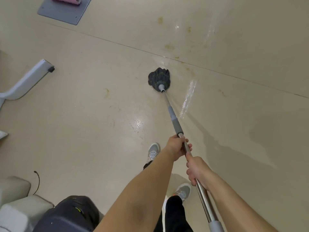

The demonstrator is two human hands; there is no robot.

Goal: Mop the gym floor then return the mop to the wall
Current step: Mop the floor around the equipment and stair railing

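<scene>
A mop with a dark grey string head (159,79) rests on the beige gym floor (83,123) ahead of me. Its steel handle (173,118) with grey sleeves runs back toward me. My left hand (178,147) is wrapped around the handle just below the grey sleeve. My right hand (197,170) grips the same handle a little nearer to me. Wet shiny streaks (189,97) lie right of the mop head, and yellowish stains (169,46) dot the floor beyond it. No wall is in view.
A white machine leg (28,79) with a black foot lies at the left. A grey floor plate (65,10) with a pink object sits top left. Padded beige equipment (15,198) and a dark bag (70,213) are at bottom left. My feet (153,152) stand behind the mop.
</scene>
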